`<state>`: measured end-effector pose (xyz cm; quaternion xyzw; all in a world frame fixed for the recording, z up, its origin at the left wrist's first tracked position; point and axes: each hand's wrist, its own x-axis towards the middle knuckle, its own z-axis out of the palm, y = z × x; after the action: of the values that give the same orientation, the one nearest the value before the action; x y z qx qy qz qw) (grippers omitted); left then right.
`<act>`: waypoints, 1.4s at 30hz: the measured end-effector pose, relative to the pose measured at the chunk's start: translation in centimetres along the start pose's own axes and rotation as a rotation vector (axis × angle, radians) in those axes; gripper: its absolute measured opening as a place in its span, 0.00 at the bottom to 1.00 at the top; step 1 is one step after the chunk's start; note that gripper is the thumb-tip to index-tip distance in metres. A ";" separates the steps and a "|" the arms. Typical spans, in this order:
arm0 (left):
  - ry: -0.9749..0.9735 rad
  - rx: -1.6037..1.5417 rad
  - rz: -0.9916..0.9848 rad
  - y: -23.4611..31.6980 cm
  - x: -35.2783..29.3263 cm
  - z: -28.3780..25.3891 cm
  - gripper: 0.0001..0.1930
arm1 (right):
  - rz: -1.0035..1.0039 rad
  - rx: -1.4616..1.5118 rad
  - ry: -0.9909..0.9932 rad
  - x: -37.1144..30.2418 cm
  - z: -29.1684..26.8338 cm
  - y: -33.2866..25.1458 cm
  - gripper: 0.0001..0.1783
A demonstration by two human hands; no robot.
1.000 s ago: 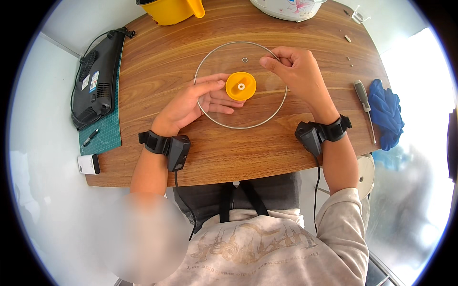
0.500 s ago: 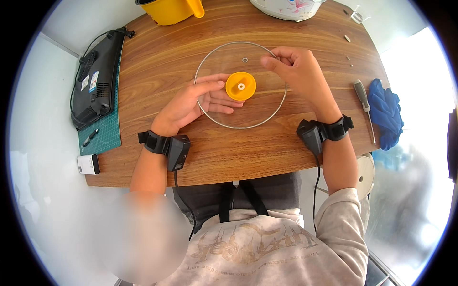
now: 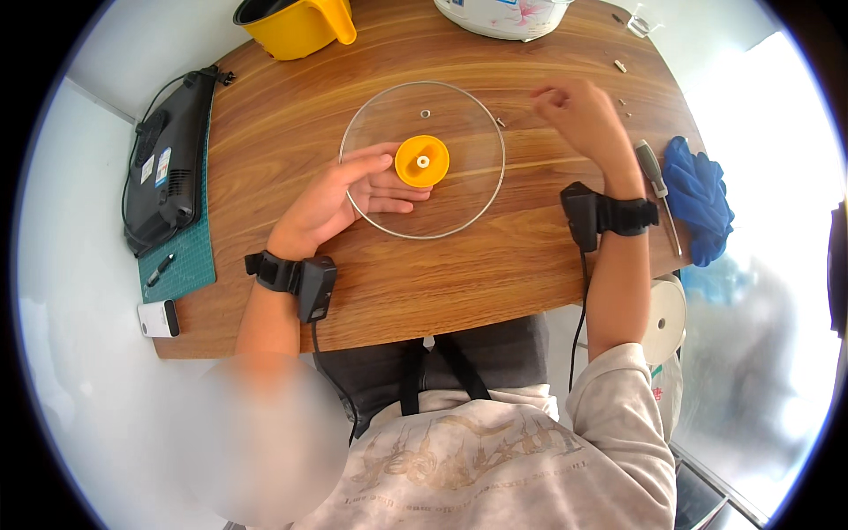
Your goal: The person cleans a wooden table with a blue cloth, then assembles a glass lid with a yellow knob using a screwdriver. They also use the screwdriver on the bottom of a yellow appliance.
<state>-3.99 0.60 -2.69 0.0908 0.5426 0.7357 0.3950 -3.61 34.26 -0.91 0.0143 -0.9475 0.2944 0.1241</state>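
Note:
A round glass lid point(image 3: 468, 190) with a thin metal rim lies over my left hand point(image 3: 331, 199), which supports it from below. Seen through the glass, my left fingers stretch beneath a yellow knob point(image 3: 407, 177) with a white centre, the thumb at its left edge. A small metal ring point(image 3: 426, 114) shows through the far part of the lid. My right hand point(image 3: 587, 119) is raised to the right, apart from the lid. Its fingers are curled together, slightly blurred; whatever they may hold is hidden. A tiny screw-like piece point(image 3: 501, 122) lies by the lid's right rim.
To the right lie a screwdriver point(image 3: 652, 168), a blue cloth point(image 3: 698, 203) and tiny parts point(image 3: 621, 66). Far back stand a yellow pot point(image 3: 296, 35) and a white appliance point(image 3: 503, 19). At left, a black appliance point(image 3: 168, 163) lies on a green cutting mat point(image 3: 196, 256).
My right hand has left the lid's right rim and moved right. The tiny piece by the rim now shows. My left hand still supports the lid; the whole view has shifted slightly.

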 end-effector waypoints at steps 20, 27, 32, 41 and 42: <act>-0.007 0.017 0.019 -0.2 -0.1 -0.4 0.26 | -0.214 -0.020 -0.095 -1.2 3.3 -3.7 0.06; 0.005 0.012 0.014 -0.1 -0.1 -0.3 0.26 | -0.208 -0.098 -0.140 -1.0 3.6 -3.1 0.07; -0.006 -0.001 0.022 -0.4 0.0 -0.7 0.26 | -0.102 -0.055 -0.111 -0.8 3.3 -3.2 0.06; -0.019 0.012 0.023 0.0 -0.2 -0.2 0.26 | -0.087 0.083 0.177 -0.7 1.7 -4.5 0.10; -0.019 0.013 0.025 0.0 -0.2 -0.3 0.26 | -0.084 0.107 0.182 -0.9 1.6 -4.9 0.10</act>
<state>-4.04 0.28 -2.76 0.1069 0.5424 0.7362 0.3905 -2.63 29.30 0.36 0.0340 -0.9137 0.3393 0.2209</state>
